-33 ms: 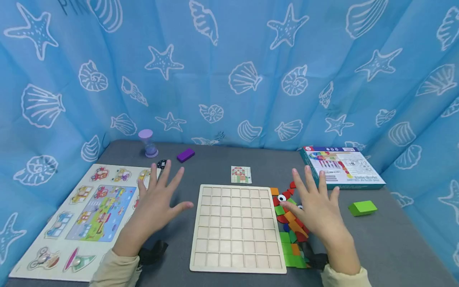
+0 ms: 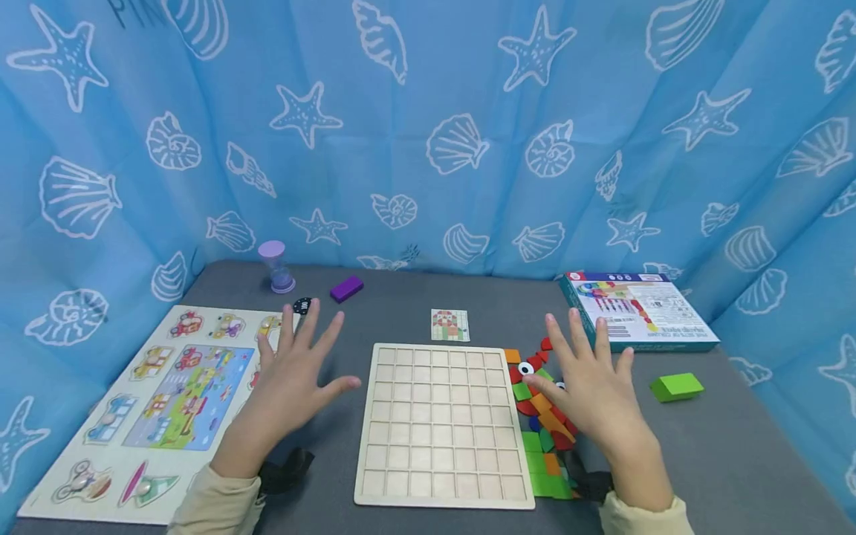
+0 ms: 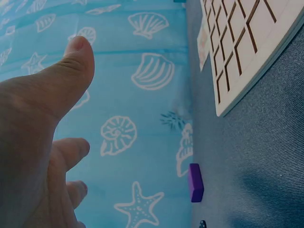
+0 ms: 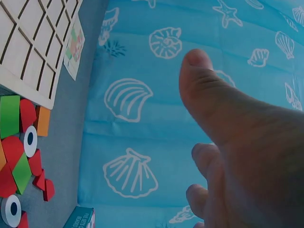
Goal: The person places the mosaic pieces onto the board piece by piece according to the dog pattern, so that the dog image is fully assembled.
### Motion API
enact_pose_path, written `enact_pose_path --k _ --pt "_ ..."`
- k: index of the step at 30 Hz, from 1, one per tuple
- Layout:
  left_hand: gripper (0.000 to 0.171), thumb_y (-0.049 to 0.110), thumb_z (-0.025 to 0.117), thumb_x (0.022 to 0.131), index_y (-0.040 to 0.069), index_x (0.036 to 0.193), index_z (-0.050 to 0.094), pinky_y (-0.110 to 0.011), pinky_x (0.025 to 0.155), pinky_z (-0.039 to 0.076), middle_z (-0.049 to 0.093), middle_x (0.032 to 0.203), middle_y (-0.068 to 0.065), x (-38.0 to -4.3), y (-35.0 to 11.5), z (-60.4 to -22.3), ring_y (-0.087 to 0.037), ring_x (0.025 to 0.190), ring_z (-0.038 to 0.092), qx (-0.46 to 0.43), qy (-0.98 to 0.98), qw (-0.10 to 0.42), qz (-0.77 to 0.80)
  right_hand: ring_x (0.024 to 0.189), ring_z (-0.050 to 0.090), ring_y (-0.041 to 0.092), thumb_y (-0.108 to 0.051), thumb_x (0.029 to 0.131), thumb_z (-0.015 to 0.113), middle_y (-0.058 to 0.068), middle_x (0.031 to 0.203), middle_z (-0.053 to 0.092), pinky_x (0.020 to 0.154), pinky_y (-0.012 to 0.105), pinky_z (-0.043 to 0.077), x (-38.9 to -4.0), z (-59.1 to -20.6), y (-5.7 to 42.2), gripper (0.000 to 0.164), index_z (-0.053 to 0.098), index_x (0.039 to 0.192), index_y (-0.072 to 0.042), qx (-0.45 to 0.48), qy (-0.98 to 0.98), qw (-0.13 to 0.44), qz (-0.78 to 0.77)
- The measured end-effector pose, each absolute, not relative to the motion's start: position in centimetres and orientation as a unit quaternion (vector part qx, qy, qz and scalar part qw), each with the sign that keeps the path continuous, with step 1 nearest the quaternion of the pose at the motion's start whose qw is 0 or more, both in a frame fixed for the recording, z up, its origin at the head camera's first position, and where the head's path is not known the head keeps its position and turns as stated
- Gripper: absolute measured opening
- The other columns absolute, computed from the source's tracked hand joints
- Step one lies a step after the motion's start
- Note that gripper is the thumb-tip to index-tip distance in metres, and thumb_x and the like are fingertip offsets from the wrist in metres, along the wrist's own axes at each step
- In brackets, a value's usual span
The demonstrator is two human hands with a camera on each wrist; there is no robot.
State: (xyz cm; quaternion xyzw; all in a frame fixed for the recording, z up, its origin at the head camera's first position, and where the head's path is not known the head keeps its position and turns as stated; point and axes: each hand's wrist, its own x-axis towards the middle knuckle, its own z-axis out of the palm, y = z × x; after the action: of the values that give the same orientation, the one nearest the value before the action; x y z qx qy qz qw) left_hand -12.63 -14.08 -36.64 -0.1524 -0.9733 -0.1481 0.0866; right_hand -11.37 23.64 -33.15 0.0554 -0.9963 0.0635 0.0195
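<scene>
Both hands are held above the table with fingers spread, and neither holds anything. The left hand [image 2: 292,383] is between the picture puzzle board [image 2: 50,487] and a pale wooden grid board [image 2: 449,502]. Over a heap of flat coloured pieces [image 2: 535,443] is the right hand [image 2: 595,390], which hides part of the heap. Red, green and orange pieces, some round ones with eyes, lie along the grid board's right edge. The grid squares hold no pieces. Behind the board lies a small pattern card [image 2: 450,325]. Thumb and fingers look apart in both wrist views.
Toward the back left stand a purple sand timer [image 2: 276,266] and a purple block [image 2: 346,289]; a black disc [image 2: 302,305] is partly hidden by fingers. On the right are a flat box [image 2: 642,312] and a green block [image 2: 677,387]. A blue shell-print curtain [image 2: 414,89] surrounds the table.
</scene>
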Motion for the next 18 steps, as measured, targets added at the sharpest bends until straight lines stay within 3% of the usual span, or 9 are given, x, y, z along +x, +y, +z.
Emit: enact_pose_path --k 6,12,18 --pt "0.089 0.063 0.053 0.074 0.027 0.144 0.012 -0.072 0.091 -0.002 -0.003 0.150 -0.010 -12.5 -14.1 -36.5 -0.029 0.130 -0.024 -0.154 -0.972 0.085 -0.156 0.128 -0.018 0.044 -0.070 0.073 0.044 0.018 0.148 -0.002 0.087 0.073 -0.006 -10.9 -32.5 24.2 0.094 0.004 0.144 -0.023 0.050 -0.996 0.006 0.076" --pt "0.088 0.061 0.053 0.074 0.026 0.144 0.014 -0.071 0.093 -0.004 -0.006 0.150 -0.006 -12.2 -14.5 -36.5 -0.029 0.131 -0.023 -0.158 -0.969 0.064 -0.177 0.128 -0.004 0.051 -0.062 0.074 0.053 0.021 0.147 0.008 0.088 0.074 0.004 -10.6 -32.2 24.8 0.091 0.013 0.144 -0.019 0.055 -0.994 -0.016 0.093" --pt "0.089 0.060 0.056 0.073 0.023 0.144 0.016 -0.071 0.092 0.010 0.006 0.150 -0.008 -12.3 -14.5 -37.2 -0.039 0.134 -0.003 -0.165 -0.965 0.042 -0.199 0.127 0.020 0.045 -0.041 0.079 0.062 0.022 0.143 0.023 0.093 0.066 0.020 -11.7 -32.6 25.0 0.076 0.028 0.140 -0.010 0.098 -0.982 -0.030 0.157"
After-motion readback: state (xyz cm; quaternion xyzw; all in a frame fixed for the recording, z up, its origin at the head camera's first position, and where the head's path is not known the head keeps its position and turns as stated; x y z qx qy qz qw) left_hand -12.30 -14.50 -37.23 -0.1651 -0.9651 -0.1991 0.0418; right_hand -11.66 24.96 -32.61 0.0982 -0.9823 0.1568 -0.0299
